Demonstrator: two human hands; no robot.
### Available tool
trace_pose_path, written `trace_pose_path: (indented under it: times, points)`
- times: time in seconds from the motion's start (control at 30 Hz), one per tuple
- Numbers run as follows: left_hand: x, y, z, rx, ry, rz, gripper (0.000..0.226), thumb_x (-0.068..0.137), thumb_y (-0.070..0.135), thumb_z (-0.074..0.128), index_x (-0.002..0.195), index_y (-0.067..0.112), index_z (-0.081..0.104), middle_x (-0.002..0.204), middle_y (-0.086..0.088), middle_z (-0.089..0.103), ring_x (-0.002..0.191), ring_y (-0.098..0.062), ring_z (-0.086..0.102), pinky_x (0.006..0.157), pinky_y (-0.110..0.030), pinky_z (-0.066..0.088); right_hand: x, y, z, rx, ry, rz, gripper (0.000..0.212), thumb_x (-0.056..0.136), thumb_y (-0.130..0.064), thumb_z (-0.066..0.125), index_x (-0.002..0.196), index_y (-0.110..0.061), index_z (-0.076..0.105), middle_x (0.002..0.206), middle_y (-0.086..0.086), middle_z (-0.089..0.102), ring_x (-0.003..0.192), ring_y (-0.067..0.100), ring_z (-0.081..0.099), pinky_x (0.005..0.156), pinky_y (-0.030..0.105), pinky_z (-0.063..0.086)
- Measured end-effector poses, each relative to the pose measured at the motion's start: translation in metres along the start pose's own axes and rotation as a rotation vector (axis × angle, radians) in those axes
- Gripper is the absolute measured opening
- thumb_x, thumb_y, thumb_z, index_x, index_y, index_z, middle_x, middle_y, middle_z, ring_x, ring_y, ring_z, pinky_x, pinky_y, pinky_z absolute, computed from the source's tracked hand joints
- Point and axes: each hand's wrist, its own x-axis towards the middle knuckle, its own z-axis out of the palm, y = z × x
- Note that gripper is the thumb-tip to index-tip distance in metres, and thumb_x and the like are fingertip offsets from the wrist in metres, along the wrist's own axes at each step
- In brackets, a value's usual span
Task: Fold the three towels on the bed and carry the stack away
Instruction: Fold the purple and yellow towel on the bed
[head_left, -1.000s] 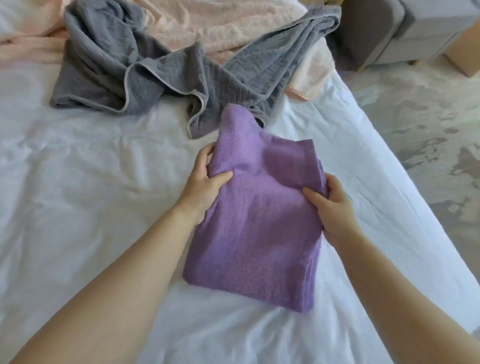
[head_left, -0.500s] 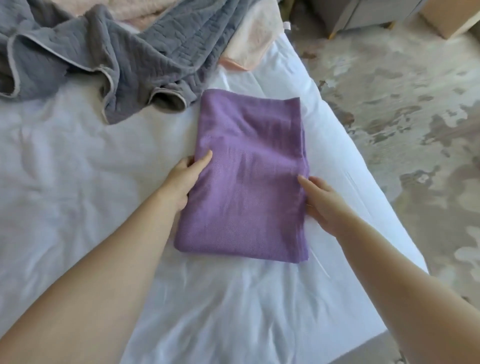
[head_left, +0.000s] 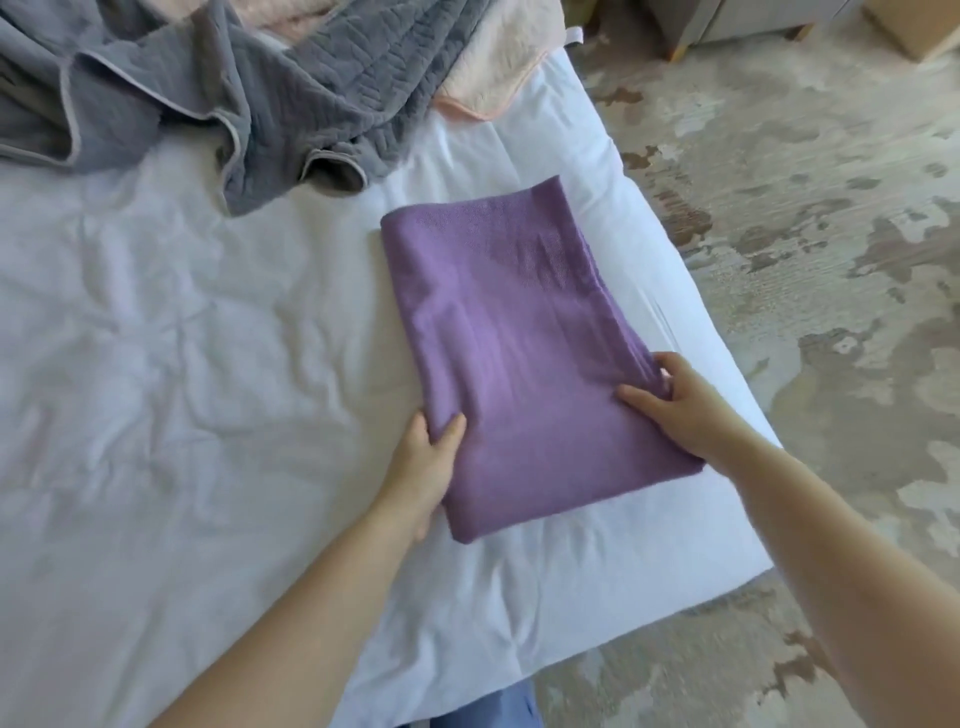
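Note:
A folded purple towel (head_left: 519, 353) lies flat near the right edge of the white bed (head_left: 182, 389). My left hand (head_left: 423, 467) grips its left edge, thumb on top and fingers tucked under. My right hand (head_left: 680, 405) pinches the right edge of the towel near its lower corner. A crumpled grey towel (head_left: 249, 98) lies unfolded at the head of the bed. A pale pink towel (head_left: 498, 67) sits partly under the grey one at the back right.
The bed's right edge and lower corner (head_left: 748, 561) drop to a mottled beige and grey floor (head_left: 831, 260). Grey furniture (head_left: 727, 21) and a cardboard box (head_left: 914, 26) stand at the far right. Blue clothing (head_left: 493, 712) shows at the bottom.
The purple towel was lowered flat onto the bed and now lies closer to the right edge. Both hands have slid down toward its near end and taken hold of its side edges.

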Motion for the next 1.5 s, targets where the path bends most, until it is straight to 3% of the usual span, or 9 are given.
trace_pose_path:
  times: [0.2,0.33,0.4,0.57,0.73,0.83,0.97,1.17,1.5]
  points:
    - [-0.022,-0.018,0.015,0.396,0.147,0.092,0.037,0.090,0.020,0.062,0.116,0.001,0.045,0.114,-0.017,0.060,0.106,-0.033,0.059,0.085,-0.037,0.046,-0.006,0.025,-0.001,-0.326,-0.031,-0.030,0.067,0.081,-0.029,0.069,0.138,-0.016,0.035,0.123,0.009,0.050,0.110,0.030,0.052,0.088,0.034,0.041]
    - [-0.015,0.006,0.022,0.777,0.351,0.694,0.056,0.089,0.026,0.062,0.138,0.004,0.044,0.143,-0.021,0.043,0.129,-0.038,0.045,0.103,-0.047,0.039,-0.009,0.001,0.018,-0.446,0.333,-0.390,0.074,0.072,-0.041,0.050,0.142,-0.023,0.036,0.147,0.004,0.038,0.134,0.025,0.036,0.105,0.041,0.031]
    - [0.003,0.018,0.037,0.997,0.282,0.929,0.056,0.093,0.034,0.052,0.143,0.011,0.042,0.153,-0.017,0.033,0.140,-0.036,0.033,0.112,-0.050,0.026,-0.002,-0.011,0.043,-0.565,0.323,-0.563,0.069,0.082,-0.044,0.043,0.147,-0.024,0.031,0.155,-0.001,0.029,0.144,0.019,0.022,0.114,0.038,0.017]
    - [0.048,-0.004,0.034,1.527,0.039,0.678,0.065,0.095,0.059,0.020,0.153,0.031,0.007,0.162,0.005,-0.002,0.149,-0.021,-0.007,0.116,-0.047,-0.013,0.022,0.014,0.072,-0.870,0.122,-0.388,0.071,0.092,-0.064,0.015,0.151,-0.028,0.001,0.159,-0.011,-0.001,0.145,0.007,-0.007,0.119,0.036,-0.006]
    - [0.070,0.029,0.023,1.363,0.218,0.859,0.065,0.092,0.053,0.028,0.148,0.020,0.033,0.158,-0.005,0.024,0.147,-0.031,0.017,0.117,-0.053,0.004,0.043,-0.011,0.059,-0.644,0.311,-0.398,0.070,0.093,-0.060,0.014,0.151,-0.022,0.009,0.160,-0.006,0.002,0.146,0.010,-0.007,0.117,0.033,-0.010]
    - [0.104,0.060,0.021,1.391,0.269,0.831,0.063,0.095,0.052,0.029,0.151,0.023,0.022,0.161,-0.004,0.015,0.148,-0.029,0.009,0.117,-0.051,-0.003,0.075,-0.045,0.065,-0.651,0.320,-0.546,0.066,0.095,-0.056,0.020,0.151,-0.024,0.008,0.156,-0.012,-0.004,0.144,0.007,-0.008,0.118,0.033,-0.008]
    - [0.141,0.066,0.013,1.541,0.174,0.634,0.069,0.093,0.062,0.011,0.153,0.031,0.002,0.161,0.005,-0.009,0.148,-0.020,-0.014,0.117,-0.048,-0.014,0.111,-0.046,0.071,-0.849,0.103,-0.448,0.069,0.094,-0.061,0.014,0.151,-0.025,-0.001,0.159,-0.010,-0.006,0.145,0.007,-0.013,0.119,0.036,-0.007]
    - [0.160,0.088,0.014,1.449,0.275,0.763,0.066,0.095,0.058,0.012,0.153,0.028,0.006,0.162,0.002,-0.003,0.148,-0.022,-0.009,0.114,-0.046,-0.018,0.132,-0.072,0.071,-0.654,0.363,-0.651,0.059,0.096,-0.044,0.028,0.149,-0.018,0.025,0.158,-0.003,0.018,0.147,0.014,0.004,0.119,0.040,-0.001]
    - [0.209,0.102,-0.008,1.409,0.191,0.643,0.063,0.096,0.055,0.020,0.153,0.031,0.006,0.161,0.015,0.001,0.149,-0.014,-0.003,0.119,-0.045,0.000,0.196,-0.090,0.075,-0.831,0.120,-0.548,0.070,0.091,-0.064,0.013,0.151,-0.028,0.006,0.159,-0.014,0.007,0.144,0.000,-0.003,0.119,0.037,-0.006]
